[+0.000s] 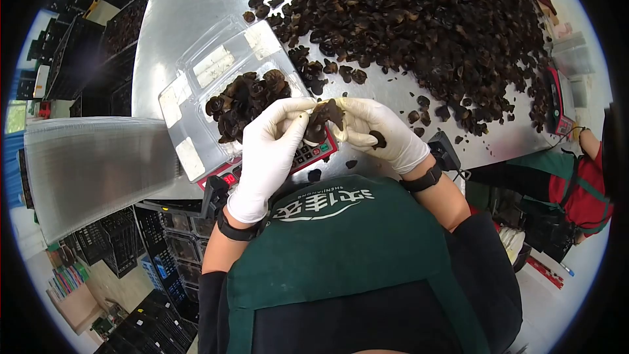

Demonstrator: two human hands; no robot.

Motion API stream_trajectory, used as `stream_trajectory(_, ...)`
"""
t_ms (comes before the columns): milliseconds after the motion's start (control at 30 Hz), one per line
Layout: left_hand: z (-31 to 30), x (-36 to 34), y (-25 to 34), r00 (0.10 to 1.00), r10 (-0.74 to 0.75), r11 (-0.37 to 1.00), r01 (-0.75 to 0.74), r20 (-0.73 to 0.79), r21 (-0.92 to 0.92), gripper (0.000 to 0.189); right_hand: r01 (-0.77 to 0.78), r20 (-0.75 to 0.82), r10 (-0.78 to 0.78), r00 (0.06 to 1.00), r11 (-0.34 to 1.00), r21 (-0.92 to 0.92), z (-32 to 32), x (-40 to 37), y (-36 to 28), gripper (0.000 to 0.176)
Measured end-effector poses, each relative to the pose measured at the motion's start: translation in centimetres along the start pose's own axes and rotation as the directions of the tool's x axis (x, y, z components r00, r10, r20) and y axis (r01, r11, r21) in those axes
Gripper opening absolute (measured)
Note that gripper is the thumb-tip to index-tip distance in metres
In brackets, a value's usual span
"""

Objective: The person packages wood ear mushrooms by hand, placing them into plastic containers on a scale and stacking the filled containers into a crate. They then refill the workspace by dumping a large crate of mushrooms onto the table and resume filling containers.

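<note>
With left hand (pixel 268 151) and right hand (pixel 377 131) both pinching the fungus piece (pixel 322 117), grip lightly just near of the clear tray (pixel 196 85) to avoid crumbling.

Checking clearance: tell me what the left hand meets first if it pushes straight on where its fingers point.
The dark mushroom piece pinched by the left hand, then probably the right hand; depth is unclear.

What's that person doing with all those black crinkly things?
A person in white gloves holds a dark mushroom piece between the left hand and right hand, by a clear plastic box partly filled with more. The box sits on a red scale. A big pile covers much of the metal table.
</note>
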State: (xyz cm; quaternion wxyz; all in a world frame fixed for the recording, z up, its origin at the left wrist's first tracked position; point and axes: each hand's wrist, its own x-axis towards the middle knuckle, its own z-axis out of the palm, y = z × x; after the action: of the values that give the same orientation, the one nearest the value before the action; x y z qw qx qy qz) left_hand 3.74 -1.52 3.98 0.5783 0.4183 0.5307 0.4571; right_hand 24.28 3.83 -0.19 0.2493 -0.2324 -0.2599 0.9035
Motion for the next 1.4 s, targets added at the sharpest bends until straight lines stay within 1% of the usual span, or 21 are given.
stream_trajectory(67,-0.1,0.0,0.2,1.0,-0.021,1.0,0.021,0.012,0.015,0.021,-0.007,-0.034,0.007,0.999,1.0,-0.012,0.0,-0.1,-0.1,0.038)
stream_trajectory(100,-0.2,0.0,0.2,0.999,-0.032,0.999,0.032,0.018,0.022,0.022,0.018,-0.054,-0.022,0.998,0.998,-0.065,-0.1,-0.2,0.0,0.04)
stream_trajectory(200,-0.8,0.2,0.0,0.996,-0.053,0.992,0.06,0.067,-0.107,0.023,0.078,-0.091,-0.102,0.991,0.968,-0.236,0.2,-0.3,0.0,0.048)
stream_trajectory(233,-0.9,0.2,-0.2,0.994,-0.073,0.967,0.092,0.086,-0.239,0.024,0.092,-0.093,-0.125,0.988,0.95,-0.299,0.8,-0.6,-0.4,0.051)
stream_trajectory(300,-1.4,0.3,-0.9,0.985,-0.106,0.86,0.158,0.133,-0.485,0.026,0.126,-0.091,-0.178,0.98,0.903,-0.411,1.7,-0.9,-0.8,0.056)
stream_trajectory(367,-2.0,0.4,-1.6,0.966,-0.112,0.737,0.239,0.235,-0.632,0.027,0.166,-0.083,-0.239,0.968,0.847,-0.505,2.6,-1.0,-1.0,0.058)
stream_trajectory(400,-2.2,0.3,-1.7,0.952,-0.107,0.664,0.282,0.285,-0.693,0.028,0.175,-0.08,-0.246,0.966,0.849,-0.499,3.1,-1.0,-1.0,0.057)
stream_trajectory(433,-2.0,0.0,-1.5,0.944,-0.178,0.591,0.328,0.278,-0.737,0.029,0.185,-0.076,-0.254,0.964,0.85,-0.493,3.6,-1.0,-1.1,0.057)
stream_trajectory(467,-2.1,-0.2,-1.6,0.938,-0.183,0.575,0.344,0.294,-0.742,0.027,0.195,-0.074,-0.263,0.962,0.851,-0.487,4.1,-1.0,-1.2,0.058)
stream_trajectory(533,-2.2,-0.4,-1.8,0.926,-0.191,0.542,0.376,0.325,-0.752,0.025,0.174,-0.108,-0.267,0.958,0.836,-0.521,4.4,-0.9,-1.3,0.049)
stream_trajectory(700,-2.1,-0.8,-1.7,0.916,-0.215,0.544,0.4,0.338,-0.737,0.026,0.135,-0.156,-0.276,0.948,0.797,-0.589,4.9,-0.8,-1.3,0.037)
stream_trajectory(800,-2.1,-0.9,-1.9,0.913,-0.195,0.532,0.405,0.357,-0.743,0.028,0.193,-0.136,-0.336,0.932,0.777,-0.599,4.4,-0.5,-0.4,0.036)
stream_trajectory(867,-2.0,-0.9,-2.0,0.913,-0.196,0.531,0.406,0.358,-0.744,0.031,0.183,-0.138,-0.32,0.937,0.789,-0.586,4.1,-0.5,-0.3,0.036)
stream_trajectory(967,-1.5,-1.1,-1.9,0.93,-0.23,0.596,0.366,0.285,-0.714,0.031,0.185,-0.131,-0.319,0.939,0.787,-0.588,4.0,-0.8,-0.3,0.038)
stream_trajectory(1000,-1.4,-1.2,-1.8,0.947,-0.22,0.689,0.32,0.233,-0.65,0.031,0.189,-0.127,-0.322,0.938,0.783,-0.592,4.0,-0.9,-0.4,0.039)
stream_trajectory(1100,-0.5,-1.6,-1.3,0.988,-0.14,0.914,0.153,0.062,-0.376,0.028,0.179,-0.118,-0.369,0.922,0.675,-0.715,4.7,-1.3,-0.2,0.036)
stream_trajectory(1200,0.4,-2.0,-0.8,0.993,-0.111,0.96,0.118,0.038,-0.255,0.028,-0.033,-0.241,-0.383,0.892,0.478,-0.878,4.5,-1.2,0.2,0.03)
stream_trajectory(1233,0.6,-2.0,-0.8,0.995,-0.079,0.965,0.091,0.058,-0.247,0.028,0.026,-0.201,-0.455,0.868,0.444,-0.896,3.7,-0.9,1.0,0.024)
stream_trajectory(1333,0.4,-2.1,-1.2,0.997,-0.028,0.995,0.035,0.074,-0.092,0.029,0.148,-0.158,-0.488,0.858,0.53,-0.835,3.1,-0.8,1.6,0.02)
stream_trajectory(1367,0.5,-2.4,-0.6,0.996,-0.055,0.993,0.062,0.076,-0.096,0.03,0.081,-0.188,-0.475,0.86,0.49,-0.868,3.7,-0.9,1.3,0.019)
stream_trajectory(1400,0.4,-2.5,-1.0,0.997,-0.014,0.998,0.019,0.072,-0.064,0.031,0.09,-0.165,-0.472,0.866,0.472,-0.877,3.9,-0.9,1.3,0.019)
